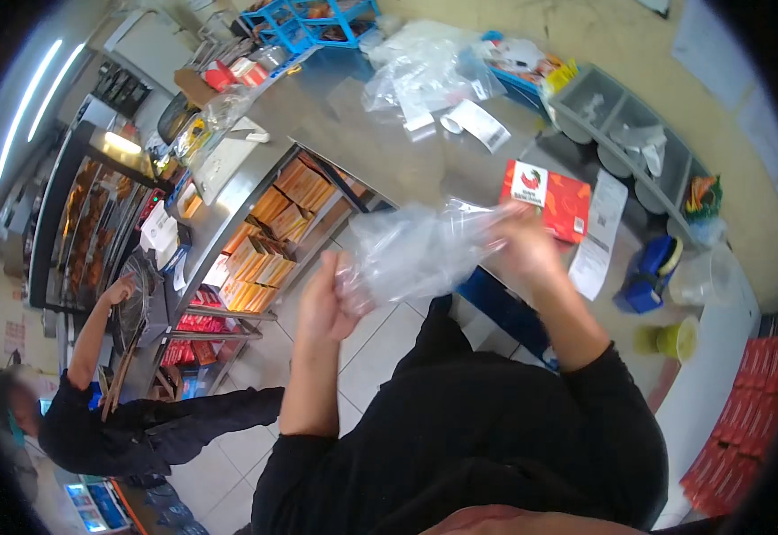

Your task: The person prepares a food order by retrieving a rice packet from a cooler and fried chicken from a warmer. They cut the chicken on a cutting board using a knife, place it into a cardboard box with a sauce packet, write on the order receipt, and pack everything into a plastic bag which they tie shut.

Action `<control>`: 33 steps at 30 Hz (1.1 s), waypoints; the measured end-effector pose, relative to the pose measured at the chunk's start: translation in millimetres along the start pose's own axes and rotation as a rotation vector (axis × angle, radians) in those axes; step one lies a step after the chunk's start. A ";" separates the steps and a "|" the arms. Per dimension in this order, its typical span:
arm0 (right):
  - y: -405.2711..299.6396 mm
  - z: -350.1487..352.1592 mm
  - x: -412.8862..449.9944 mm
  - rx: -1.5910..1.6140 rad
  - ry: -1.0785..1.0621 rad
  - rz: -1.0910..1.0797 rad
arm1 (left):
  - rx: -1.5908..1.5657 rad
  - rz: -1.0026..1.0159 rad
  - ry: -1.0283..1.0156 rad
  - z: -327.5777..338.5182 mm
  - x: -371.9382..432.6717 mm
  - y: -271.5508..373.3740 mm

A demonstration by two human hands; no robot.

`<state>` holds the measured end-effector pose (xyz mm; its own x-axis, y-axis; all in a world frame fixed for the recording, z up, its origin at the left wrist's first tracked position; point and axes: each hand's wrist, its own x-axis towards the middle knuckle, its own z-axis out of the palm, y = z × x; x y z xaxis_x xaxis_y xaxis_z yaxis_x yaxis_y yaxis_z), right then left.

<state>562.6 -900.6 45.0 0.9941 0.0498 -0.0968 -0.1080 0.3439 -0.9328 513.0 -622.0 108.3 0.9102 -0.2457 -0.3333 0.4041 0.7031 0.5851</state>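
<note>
Stretched between my two hands is a clear plastic bag (pixel 412 251). My left hand (pixel 332 294) grips one end of it over the tiled floor. At the other end, my right hand (pixel 526 241) pinches the bag and is blurred. Just beyond my right hand, a red cardboard box (pixel 566 204) with a white panel lies on the steel counter (pixel 349 127), partly covered by that hand. A long paper receipt (pixel 600 234) with print lies to the right of the box.
A curled receipt (pixel 479 125) lies near a pile of clear plastic bags (pixel 429 63). To the right are a grey divided bin (pixel 630 134), a blue tape dispenser (pixel 650 274) and a cup of green liquid (pixel 670 338). A co-worker (pixel 108 414) stands at left by a glass food warmer (pixel 88 227).
</note>
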 end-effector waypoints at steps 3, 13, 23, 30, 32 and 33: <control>-49.6 -62.1 -12.6 0.282 0.066 -0.074 | 1.077 0.056 -0.176 -35.8 -29.2 8.6; -9.2 33.9 -47.2 -1.273 -0.493 -0.399 | 2.355 0.655 0.014 -31.5 58.4 -29.6; 18.6 31.8 6.3 -1.547 -0.193 -1.249 | 2.029 0.465 0.538 -167.1 -20.7 7.4; 2.9 -118.4 -13.0 -1.186 0.490 -0.102 | 1.293 -0.055 0.318 -205.9 -3.9 -59.7; -6.1 -128.8 7.3 -1.182 0.582 0.092 | 1.358 0.147 0.201 -142.8 58.5 -35.9; -6.1 -130.0 17.5 -1.167 0.643 0.283 | 1.495 0.232 0.177 -101.9 85.9 -30.7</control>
<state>582.3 -1023.7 3.9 0.8051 -0.5664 -0.1762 -0.5523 -0.6074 -0.5710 569.6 -596.7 -13.6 0.9861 -0.0717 -0.1499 0.0752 -0.6122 0.7871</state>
